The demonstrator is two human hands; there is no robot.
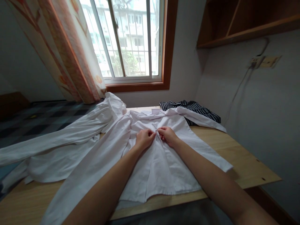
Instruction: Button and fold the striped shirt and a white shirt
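A white long-sleeved shirt lies spread on a wooden board, its collar toward the window and its hem near the board's front edge. My left hand pinches one side of its front opening at mid-chest. Just beside it, my right hand pinches the other side, and the fingertips of both hands almost meet. Fabric is gathered into folds around this spot. Any button between the fingers is too small to make out. One sleeve stretches toward me at the left, the other out to the right.
Another white garment lies crumpled at the left, partly over a checkered bed cover. A black-and-white striped cloth rests behind the shirt. The wooden board ends at the front right. A cord hangs from a wall socket.
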